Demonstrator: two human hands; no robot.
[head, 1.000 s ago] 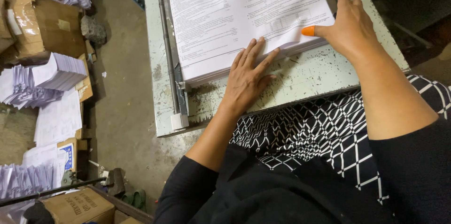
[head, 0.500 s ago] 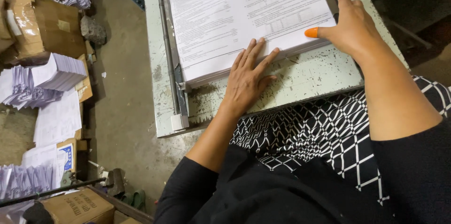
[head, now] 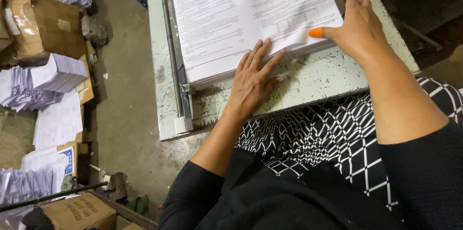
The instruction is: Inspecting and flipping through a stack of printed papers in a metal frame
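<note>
Worn pale-green paint covers the table (head: 308,78), which carries a thick stack of printed sheets (head: 251,15) against a metal side rail (head: 171,41). At the stack's near edge the left hand (head: 253,80) lies flat, fingers spread, tips on the top sheet. At the stack's near right corner the right hand (head: 357,25) rests open, its orange-capped thumb (head: 316,32) touching the paper. Left of the table, paper bundles (head: 53,78) and cardboard boxes (head: 41,25) sit on the floor.
</note>
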